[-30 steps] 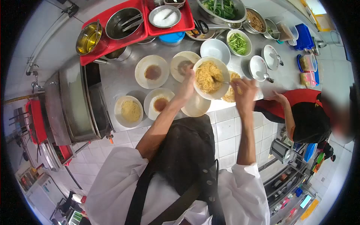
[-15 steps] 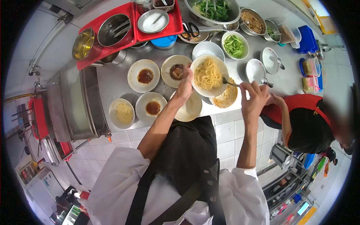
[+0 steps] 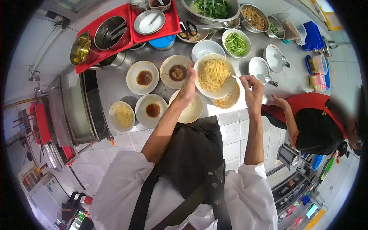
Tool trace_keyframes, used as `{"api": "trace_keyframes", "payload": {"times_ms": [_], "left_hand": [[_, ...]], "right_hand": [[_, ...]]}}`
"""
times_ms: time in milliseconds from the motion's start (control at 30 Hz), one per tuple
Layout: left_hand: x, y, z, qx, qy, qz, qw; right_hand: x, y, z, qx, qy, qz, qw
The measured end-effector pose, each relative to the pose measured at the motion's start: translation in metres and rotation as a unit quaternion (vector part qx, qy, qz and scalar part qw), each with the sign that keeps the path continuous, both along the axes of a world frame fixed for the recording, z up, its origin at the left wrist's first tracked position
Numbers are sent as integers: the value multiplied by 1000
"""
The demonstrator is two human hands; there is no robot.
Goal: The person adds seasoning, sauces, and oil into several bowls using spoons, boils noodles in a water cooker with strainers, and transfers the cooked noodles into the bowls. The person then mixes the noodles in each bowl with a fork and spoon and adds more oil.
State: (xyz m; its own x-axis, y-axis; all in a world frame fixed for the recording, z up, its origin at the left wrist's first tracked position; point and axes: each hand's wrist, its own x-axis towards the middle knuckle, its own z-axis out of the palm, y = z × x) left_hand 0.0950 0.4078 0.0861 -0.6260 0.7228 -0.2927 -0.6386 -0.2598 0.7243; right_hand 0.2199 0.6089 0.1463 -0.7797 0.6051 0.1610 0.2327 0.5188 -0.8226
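My left hand (image 3: 186,89) grips the left rim of a white bowl (image 3: 217,92) lifted above the counter. Yellow noodles (image 3: 213,74) fill the middle of that bowl. My right hand (image 3: 253,89) is closed on the handle of a metal utensil (image 3: 236,77), whose end reaches the noodles. Partly under the raised bowl is another bowl with noodles (image 3: 229,100). Just below my left hand stands a pale bowl (image 3: 191,110). Three bowls with dark sauce, one of them (image 3: 142,78) at the back left, are to the left, beside a smaller noodle bowl (image 3: 122,116).
Red trays (image 3: 143,36) with pots and a bowl of white grains stand at the back left. Behind are a bowl of leafy greens (image 3: 213,11), cut green vegetables (image 3: 235,44) and minced food (image 3: 254,19). A co-worker in red and black (image 3: 312,122) leans at the right.
The utensil and my right hand have shifted slightly, and the noodles in the raised bowl have changed shape. The view has moved, so the counter items appear farther left. The co-worker's arm has moved.
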Motion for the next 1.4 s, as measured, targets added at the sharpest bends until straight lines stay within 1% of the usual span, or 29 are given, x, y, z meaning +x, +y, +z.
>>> {"api": "trace_keyframes", "payload": {"times_ms": [33,100,167,233,267,300,367,400,433,467,500,533,567,600,633,667,700,767,833,900,933,1033,1067,1100,1167,1233,1300,1367,1400], "left_hand": [[0,-2,-1,0,-1,1,1000],[-1,-6,-3,-12,35,6,999],[0,-8,8,-4,38,4,999],[0,-9,11,4,42,4,999],[1,-8,10,-2,46,5,999],[3,-7,9,-8,50,3,999],[7,-3,15,-13,38,-6,999],[9,-2,17,-22,22,-9,999],[10,-3,17,-22,20,-7,1000],[9,-4,16,-20,25,-7,999],[7,-4,13,-20,31,-3,999],[7,-5,8,-22,30,0,999],[6,-6,2,-8,45,-1,999],[5,-5,-3,8,63,-5,998],[6,-3,-4,7,62,-11,998],[8,1,-6,-16,82,-14,996],[9,5,-4,-37,103,-13,994],[8,2,-1,-25,73,-9,997],[5,0,8,-12,43,-3,999],[6,-3,19,-5,6,-6,1000],[7,-2,15,-8,5,-7,1000],[10,6,9,2,90,-16,996],[13,8,16,11,73,-20,997],[13,11,20,20,54,-22,998],[13,8,13,26,54,-29,998],[10,4,11,13,30,-33,999],[7,1,16,8,36,-31,999],[8,2,18,4,41,-33,999],[10,6,17,-4,54,-33,998]], "right_hand": [[1,-5,12,-38,22,-12,999],[2,-12,52,37,-33,-17,999],[1,-22,95,307,-60,46,949],[4,-44,138,466,-86,52,879],[1,-45,138,494,-92,48,863],[-4,-39,114,495,-93,46,863],[-10,-18,31,346,-54,37,936],[-6,-14,12,349,-55,38,935],[-2,-13,0,174,-32,25,984],[2,-7,-10,-7,-8,10,1000],[6,-4,0,16,-1,9,1000],[9,-14,32,196,-45,0,980],[8,-26,61,369,-86,-11,925],[6,-33,64,404,-94,-1,910],[2,-34,45,386,-81,21,919],[0,-29,21,289,-75,14,954],[-5,-25,15,191,-66,10,979],[4,-16,18,119,-14,0,993],[13,-21,64,193,-61,-1,979],[14,-39,106,392,-99,5,915],[13,-49,122,431,-125,11,894],[7,-47,105,454,-130,19,881],[5,-36,71,344,-140,11,929],[7,-23,37,217,-64,-4,974],[14,-9,13,92,-57,12,994],[18,-12,32,28,-28,-17,999],[22,-18,71,287,-86,-6,954],[16,-29,75,453,-83,9,887],[12,-26,55,345,-83,2,935]]}}
